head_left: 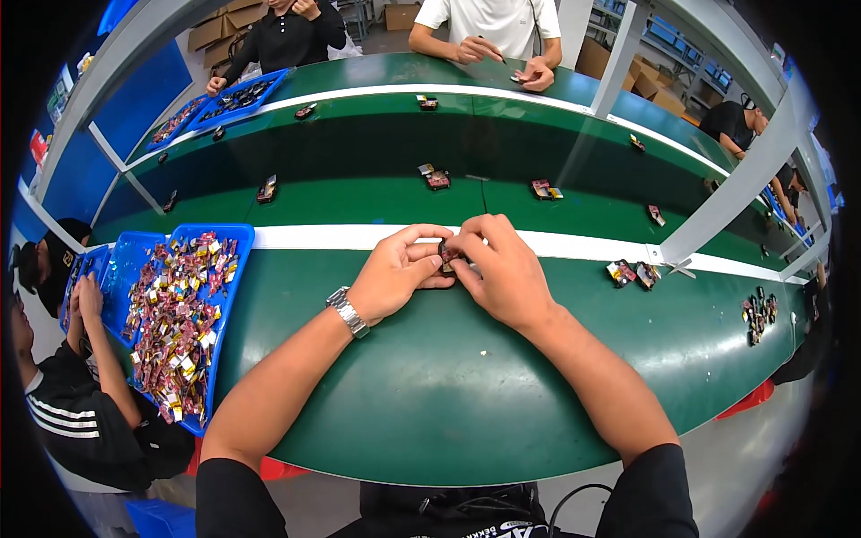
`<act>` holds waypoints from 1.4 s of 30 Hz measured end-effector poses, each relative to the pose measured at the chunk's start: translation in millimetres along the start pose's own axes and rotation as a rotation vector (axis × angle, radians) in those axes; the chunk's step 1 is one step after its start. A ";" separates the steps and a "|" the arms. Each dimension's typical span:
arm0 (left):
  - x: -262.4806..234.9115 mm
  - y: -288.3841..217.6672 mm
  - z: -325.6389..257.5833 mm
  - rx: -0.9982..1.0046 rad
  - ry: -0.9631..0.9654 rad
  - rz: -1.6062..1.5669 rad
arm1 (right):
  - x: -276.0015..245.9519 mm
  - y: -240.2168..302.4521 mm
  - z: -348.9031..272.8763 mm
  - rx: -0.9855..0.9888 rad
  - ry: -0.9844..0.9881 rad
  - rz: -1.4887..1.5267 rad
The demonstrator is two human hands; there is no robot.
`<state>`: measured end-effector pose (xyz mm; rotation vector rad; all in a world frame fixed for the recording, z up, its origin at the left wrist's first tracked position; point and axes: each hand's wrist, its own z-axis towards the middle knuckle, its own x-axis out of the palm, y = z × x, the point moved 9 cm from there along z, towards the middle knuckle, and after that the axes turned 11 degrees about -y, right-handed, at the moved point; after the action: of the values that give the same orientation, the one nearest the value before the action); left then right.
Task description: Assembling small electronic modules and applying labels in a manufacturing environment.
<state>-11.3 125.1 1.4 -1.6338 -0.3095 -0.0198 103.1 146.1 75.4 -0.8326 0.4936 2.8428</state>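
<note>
Red-and-black module (450, 260): held above the table (404, 386), near the white strip (583, 240).
Left hand (399, 273): pinching the module, apparently to steady it.
Right hand (493, 269): fingertips pinching opposite side, likely for control.
Blue tray (246, 247): at left, heaped with small boards (179, 332), seemingly for easy reach.

Left hand (395, 276) and right hand (504, 273) both on one tiny dark circuit board (450, 258) above a green worktop (430, 394), blue tray (245, 247) off left totally heaped with little boards (179, 327).
</note>
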 end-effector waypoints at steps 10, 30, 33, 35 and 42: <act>-2.8 0.1 1.4 0.009 -0.021 0.039 | 2.0 -5.6 -0.7 0.012 0.055 0.057; -0.4 -2.6 -1.3 0.014 0.038 0.030 | 11.4 -27.7 -5.6 0.249 0.143 0.294; 0.9 -0.6 -2.1 0.001 0.044 0.039 | 11.8 -22.4 -6.8 0.227 0.207 0.381; 1.7 -2.1 -2.4 0.009 0.052 0.053 | 12.8 -25.9 -8.6 0.249 0.194 0.362; -2.2 -0.3 -1.0 0.015 0.058 0.010 | 12.8 -22.9 -11.3 0.276 0.080 0.279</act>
<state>-13.4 123.7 1.4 -1.6166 -0.2564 -0.0574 103.1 164.1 53.2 -0.8855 1.0622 2.8908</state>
